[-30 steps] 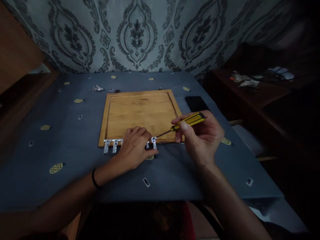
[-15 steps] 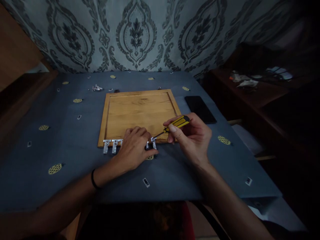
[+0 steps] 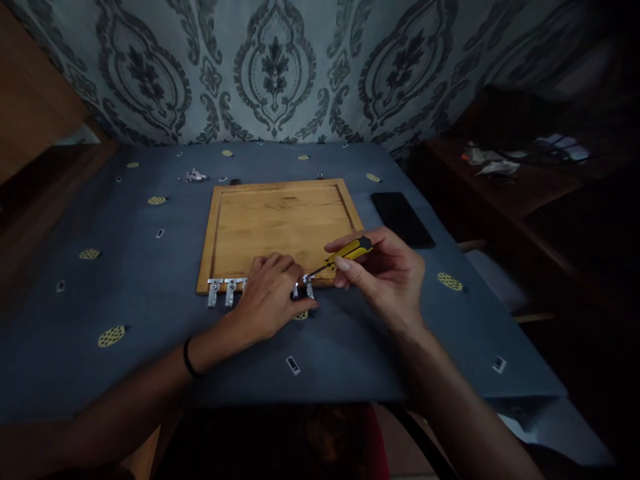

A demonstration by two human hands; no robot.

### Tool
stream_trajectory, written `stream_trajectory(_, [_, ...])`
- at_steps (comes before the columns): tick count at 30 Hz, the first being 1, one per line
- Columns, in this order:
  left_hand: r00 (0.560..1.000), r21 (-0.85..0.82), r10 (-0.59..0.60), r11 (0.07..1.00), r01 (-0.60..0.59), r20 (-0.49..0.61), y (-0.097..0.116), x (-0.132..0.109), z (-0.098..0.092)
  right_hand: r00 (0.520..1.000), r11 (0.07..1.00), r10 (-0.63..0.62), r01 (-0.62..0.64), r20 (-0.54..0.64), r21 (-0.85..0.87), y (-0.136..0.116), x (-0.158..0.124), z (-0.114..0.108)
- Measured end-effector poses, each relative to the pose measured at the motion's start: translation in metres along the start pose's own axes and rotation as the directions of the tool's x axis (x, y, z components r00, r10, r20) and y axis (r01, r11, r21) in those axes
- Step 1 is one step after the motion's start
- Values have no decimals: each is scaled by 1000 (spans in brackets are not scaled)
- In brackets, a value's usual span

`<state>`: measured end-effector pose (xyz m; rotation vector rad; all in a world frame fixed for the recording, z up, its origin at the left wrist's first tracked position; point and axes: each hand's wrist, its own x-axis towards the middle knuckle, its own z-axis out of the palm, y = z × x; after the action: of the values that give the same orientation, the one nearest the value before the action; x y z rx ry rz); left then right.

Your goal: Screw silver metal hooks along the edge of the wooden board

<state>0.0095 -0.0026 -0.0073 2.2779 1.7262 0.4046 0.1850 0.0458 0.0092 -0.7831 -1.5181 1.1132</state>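
Observation:
A yellow-and-black screwdriver (image 3: 353, 250) is gripped in my right hand (image 3: 397, 283), its handle between thumb and fingers. The shaft slants down to the left, and its tip meets a metal cabinet hinge (image 3: 309, 288) on the near edge of a wooden panel (image 3: 280, 233). My left hand (image 3: 270, 290) lies over that edge, fingers curled and thumb below, holding the hinge by the tip. Beneath the palm part of the hinge row is hidden. Left of it, two more silver hinges (image 3: 213, 293) show along the edge.
Loose metal hinge parts (image 3: 194, 175) lie at the table's back left. A black tablet or phone (image 3: 402, 219) rests right of the panel. The blue patterned tablecloth (image 3: 150, 280) covers the table. Farther right stands a dark piece of furniture with clutter (image 3: 497, 167).
The screwdriver handle has turned and shifted slightly to the left within my right hand's fingers. Its tip stays at the same hinge, and my left hand keeps its place.

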Motion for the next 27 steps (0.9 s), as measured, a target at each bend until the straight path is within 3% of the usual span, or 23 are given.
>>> stream_trajectory(3, [1000,6,-3,1000,3,-3,-1,0,1,999,1000,-5,6,-34,25,2,-1,3])
stream_trajectory(9, [1000,8,8,1000,-8,-2,-1,-1,1,968,989,-124,140,-218,55,5,-1,5])
stream_trajectory(15, [999,15,-13,1000,13,30,1,1,-2,988,995,-76,84,-132,57,4,-1,3])
stream_trajectory(27, [1000,3,-7,1000,7,18,0,0,0,993,999,-49,50,-109,7,6,0,3])
